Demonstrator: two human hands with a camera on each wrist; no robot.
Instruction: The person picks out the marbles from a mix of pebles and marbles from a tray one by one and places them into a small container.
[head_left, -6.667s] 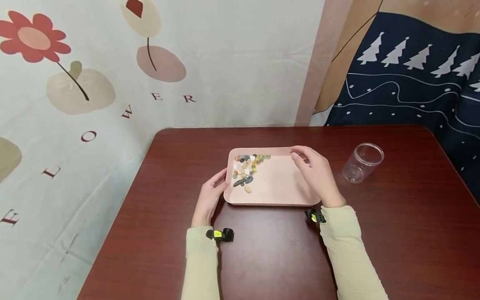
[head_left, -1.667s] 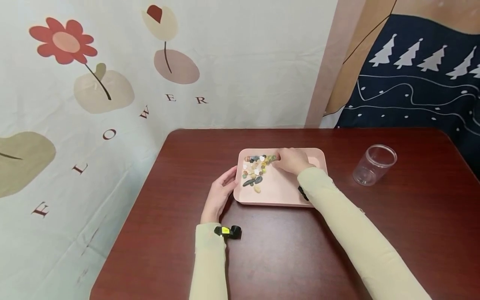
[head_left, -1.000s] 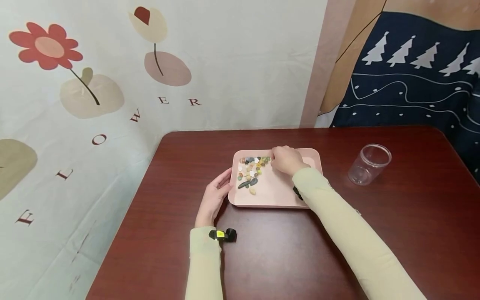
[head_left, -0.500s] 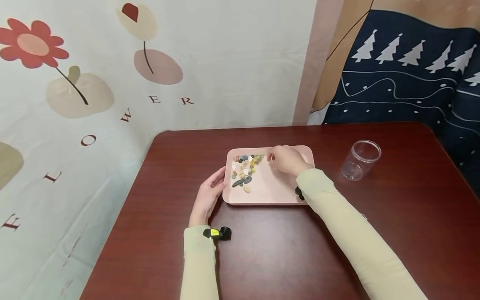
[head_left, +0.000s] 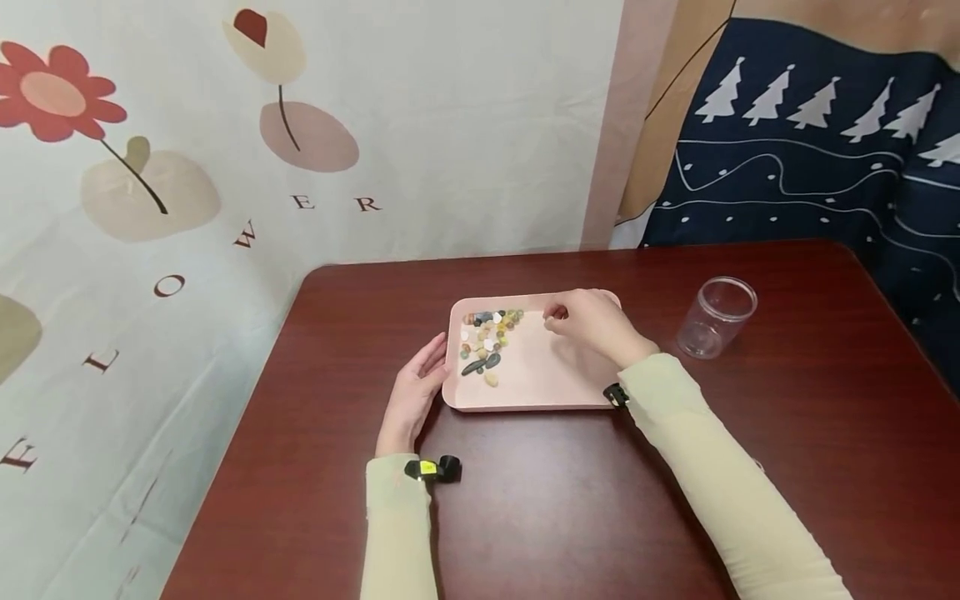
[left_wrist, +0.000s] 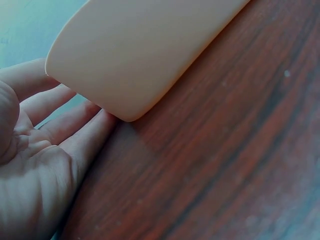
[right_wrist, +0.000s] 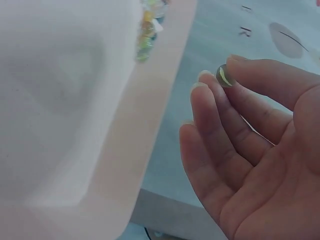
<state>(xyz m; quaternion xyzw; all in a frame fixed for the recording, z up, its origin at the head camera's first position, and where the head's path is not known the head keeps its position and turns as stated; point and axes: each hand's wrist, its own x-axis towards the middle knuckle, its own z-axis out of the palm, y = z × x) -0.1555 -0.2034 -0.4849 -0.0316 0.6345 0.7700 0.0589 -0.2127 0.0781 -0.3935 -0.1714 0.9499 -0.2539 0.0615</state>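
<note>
In the head view, a pink tray (head_left: 540,392) lies on the table with a cluster of small coloured stones and marbles (head_left: 487,342) along its left side. My left hand (head_left: 411,392) rests at the tray's left edge. Its fingers reach out nearly straight to touch the tray's outer side in the left wrist view. My right hand (head_left: 596,323) is raised over the right half of the tray. Between thumb and fingertips it pinches a dark glass marble (right_wrist: 224,76) with a yellow-green streak, plain in the right wrist view.
A clear, wide-mouthed glass jar (head_left: 716,321) stands to the right of the tray. The dark red wooden table (head_left: 525,500) reaches back to a wall hung with a flower-print cloth (head_left: 465,125) and a navy cloth with white trees (head_left: 795,150).
My right hand has reached to the upper end of the stones, pinched a marble there and drawn back to the right with it. The left hand keeps its place at the tray.
</note>
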